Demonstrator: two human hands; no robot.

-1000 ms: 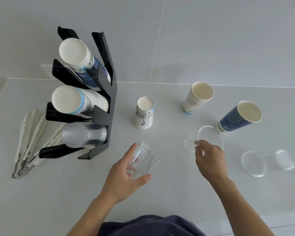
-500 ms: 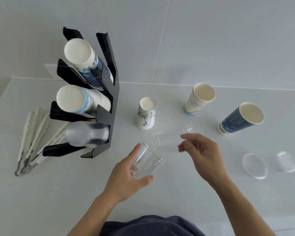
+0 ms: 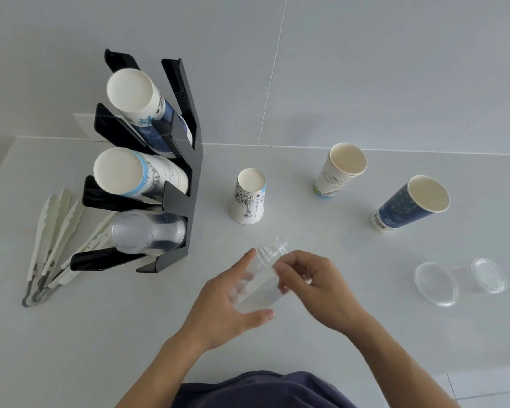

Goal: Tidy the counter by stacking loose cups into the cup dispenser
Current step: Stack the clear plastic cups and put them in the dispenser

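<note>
My left hand (image 3: pixel 227 304) grips a stack of clear plastic cups (image 3: pixel 261 278) above the counter, rims pointing away from me. My right hand (image 3: pixel 315 285) pinches the same stack from the right, its fingers at the rim end. The black cup dispenser (image 3: pixel 186 184) stands at the left with three tilted slots: blue-print paper cups on top, white paper cups in the middle, clear cups (image 3: pixel 147 231) at the bottom. Loose on the counter are an upturned white cup (image 3: pixel 248 198), an upright white cup (image 3: pixel 340 172), a blue cup (image 3: pixel 407 206) and a clear cup (image 3: pixel 460 279) on its side.
Several white tongs (image 3: pixel 53 240) lie left of the dispenser. A tiled wall rises behind the counter. A dark garment shows at the bottom edge.
My right hand lifted a clear cup off the counter, carried it left and pushed it into the stack in my left hand. The two hands now meet on the stack.
</note>
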